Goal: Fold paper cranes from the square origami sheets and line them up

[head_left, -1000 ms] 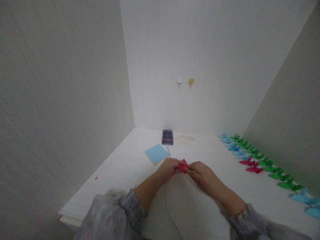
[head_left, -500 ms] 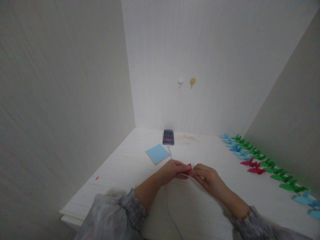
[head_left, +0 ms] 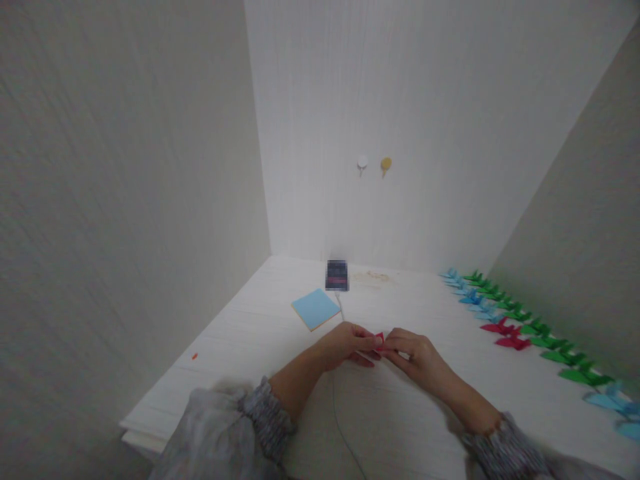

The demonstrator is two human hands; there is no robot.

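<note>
A small folded piece of red paper (head_left: 380,339) is pinched between my two hands above the white table, mostly covered by fingers. My left hand (head_left: 351,344) grips it from the left, thumb on top. From the right, the fingertips of my right hand (head_left: 411,352) close on the paper's other edge. Beyond my left hand lies a stack of square blue paper (head_left: 316,309). Off to the right, two red paper cranes (head_left: 513,341) rest among the other folded cranes.
Rows of green paper cranes (head_left: 555,351) and light blue cranes (head_left: 487,310) line the table's right side. A phone (head_left: 337,275) stands against the back wall, its cable (head_left: 340,427) running toward me under my left hand. An orange scrap (head_left: 195,356) lies at left. Two hooks (head_left: 385,164) are on the wall.
Both hands stay in nearly the same place. The red paper and the fingers around it have shifted slightly, with the left fingers a little lower.
</note>
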